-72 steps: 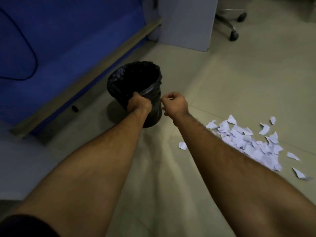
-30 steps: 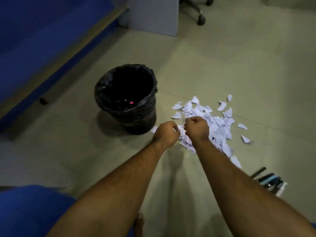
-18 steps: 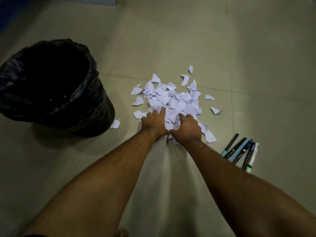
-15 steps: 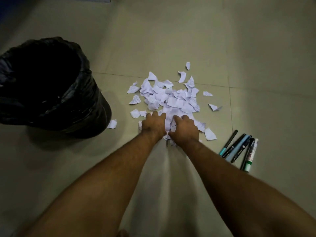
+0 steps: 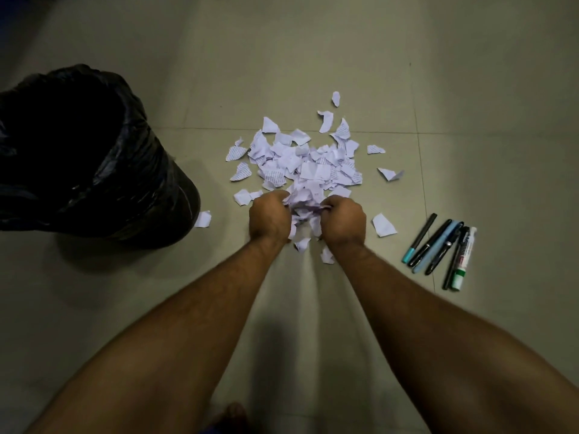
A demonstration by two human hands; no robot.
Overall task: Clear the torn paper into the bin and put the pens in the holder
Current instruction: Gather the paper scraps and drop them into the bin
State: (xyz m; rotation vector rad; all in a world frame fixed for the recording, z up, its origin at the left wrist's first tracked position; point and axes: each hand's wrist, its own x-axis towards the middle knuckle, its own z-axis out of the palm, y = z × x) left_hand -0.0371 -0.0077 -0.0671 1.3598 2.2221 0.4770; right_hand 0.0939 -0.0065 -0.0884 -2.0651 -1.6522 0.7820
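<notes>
Down on the floor (image 5: 313, 42), both hands are in the torn paper (image 5: 300, 164): the left hand (image 5: 269, 216) and right hand (image 5: 344, 219) each curl round a bunch of scraps at the pile's near edge. Most of the pile lies spread beyond them, with strays around it, so clearing looks barely begun. The bin (image 5: 94, 158), lined in black, stands to the left, near the pile. The pens (image 5: 438, 249) lie side by side to the right, untouched; no holder is in view.

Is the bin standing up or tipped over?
Standing up: the bin sits on its base on the floor, its open mouth facing upward.
</notes>
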